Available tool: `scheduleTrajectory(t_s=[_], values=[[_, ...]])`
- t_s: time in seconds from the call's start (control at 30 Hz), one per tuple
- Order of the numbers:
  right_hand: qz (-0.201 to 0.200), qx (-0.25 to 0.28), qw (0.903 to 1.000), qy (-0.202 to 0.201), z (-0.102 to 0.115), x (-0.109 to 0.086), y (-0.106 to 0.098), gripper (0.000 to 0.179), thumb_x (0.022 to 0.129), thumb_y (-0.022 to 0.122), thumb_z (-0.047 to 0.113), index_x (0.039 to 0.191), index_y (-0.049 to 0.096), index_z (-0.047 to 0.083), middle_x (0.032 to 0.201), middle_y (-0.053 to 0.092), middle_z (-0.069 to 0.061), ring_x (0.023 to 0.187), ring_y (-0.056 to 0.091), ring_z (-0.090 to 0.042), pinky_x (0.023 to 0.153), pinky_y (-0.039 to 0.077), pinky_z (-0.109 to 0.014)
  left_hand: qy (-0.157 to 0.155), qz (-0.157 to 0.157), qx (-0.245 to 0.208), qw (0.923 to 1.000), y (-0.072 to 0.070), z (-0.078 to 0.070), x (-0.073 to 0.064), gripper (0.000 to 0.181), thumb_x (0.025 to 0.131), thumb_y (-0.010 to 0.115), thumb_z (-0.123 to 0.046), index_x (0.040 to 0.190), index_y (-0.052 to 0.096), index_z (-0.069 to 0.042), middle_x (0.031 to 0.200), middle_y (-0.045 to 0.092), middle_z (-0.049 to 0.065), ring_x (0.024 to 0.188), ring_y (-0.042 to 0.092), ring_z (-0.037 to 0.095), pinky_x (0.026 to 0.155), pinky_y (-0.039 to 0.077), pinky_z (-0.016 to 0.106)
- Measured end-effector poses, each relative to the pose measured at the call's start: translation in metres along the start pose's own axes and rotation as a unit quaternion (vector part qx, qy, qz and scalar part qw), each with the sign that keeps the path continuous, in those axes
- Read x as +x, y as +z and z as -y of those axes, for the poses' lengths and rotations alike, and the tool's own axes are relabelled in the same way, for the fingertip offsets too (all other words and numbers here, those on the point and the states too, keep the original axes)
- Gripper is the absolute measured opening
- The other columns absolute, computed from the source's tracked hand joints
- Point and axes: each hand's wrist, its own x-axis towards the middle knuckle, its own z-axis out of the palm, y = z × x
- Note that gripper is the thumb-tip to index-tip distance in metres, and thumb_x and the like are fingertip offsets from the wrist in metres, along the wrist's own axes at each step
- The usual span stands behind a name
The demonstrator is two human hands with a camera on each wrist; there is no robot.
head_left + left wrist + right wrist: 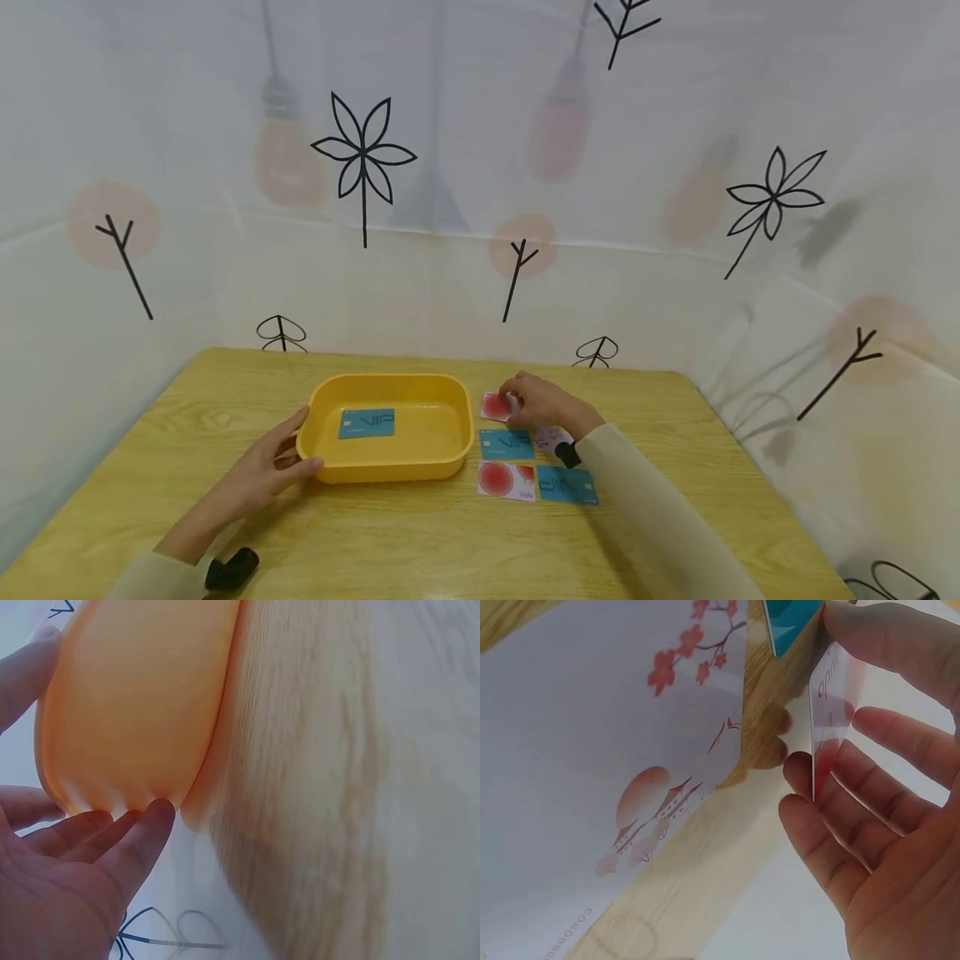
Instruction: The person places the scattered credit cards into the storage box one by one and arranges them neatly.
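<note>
Pale right sleeve (660, 508) closest to lens. I see the left hand (258, 471) gripping the yellow tray (393, 472) at its left end; blue VIP card (366, 423) lies inside. Right hand (551, 402) pinches a red-and-white card (494, 406), tilted, just right of tray, near other cards (507, 444) on the table (375, 542).

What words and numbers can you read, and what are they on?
"VIP": blue card in the tray, inside the yellow tray.
"VIP": blue card just outside the tray.
"VIP", upside down: lower-right blue card.
"80803", the end of a longer number: white blossom card.
Too small or blurred to read: print on the right hand's red-and-white card and the lower red-circle card.
</note>
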Motion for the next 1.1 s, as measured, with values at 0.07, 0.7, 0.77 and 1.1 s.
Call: scheduleTrajectory(t_s=[0.07,0.7,0.77,1.1], values=[[0.002,-0.007,1.0000,-0.001,0.000,0.001,0.001,0.049,0.080,0.076,0.031,0.126,0.061,0.019,0.099,0.050,0.002,0.089,0.048,-0.017,0.079,0.047,-0.030,0.001,-0.001,-0.002,1.0000,0.000,0.001,-0.001,0.085,0.091,0.066,-0.024,0.151,0.013,0.004,0.154,0.014,0.029,0.132,0.034,0.047,0.094,0.048,0.037],[-0.016,-0.015,0.9997,-0.005,-0.001,0.002,0.003,0.051,0.079,0.078,0.034,0.126,0.062,0.020,0.096,0.050,0.004,0.088,0.046,-0.016,0.075,0.046,-0.027,0.003,0.000,0.010,1.0000,-0.001,0.000,0.000,0.085,0.091,0.066,-0.025,0.151,0.014,0.003,0.153,0.016,0.029,0.131,0.036,0.046,0.093,0.049,0.036],[-0.018,-0.015,0.9997,-0.007,0.000,0.002,0.003,0.051,0.079,0.077,0.033,0.125,0.062,0.020,0.096,0.050,0.004,0.088,0.046,-0.016,0.075,0.046,-0.027,0.000,0.000,0.008,1.0000,-0.002,-0.001,0.000,0.085,0.091,0.066,-0.026,0.151,0.014,0.003,0.154,0.015,0.029,0.131,0.035,0.046,0.094,0.048,0.036],[-0.042,-0.009,0.9989,-0.020,0.005,-0.003,-0.008,0.047,0.078,0.077,0.029,0.122,0.063,0.020,0.102,0.051,0.003,0.090,0.047,-0.016,0.076,0.047,-0.028,-0.002,0.002,-0.001,1.0000,-0.001,-0.001,-0.001,0.085,0.092,0.066,-0.025,0.151,0.013,0.003,0.154,0.014,0.029,0.132,0.035,0.046,0.094,0.048,0.036]])
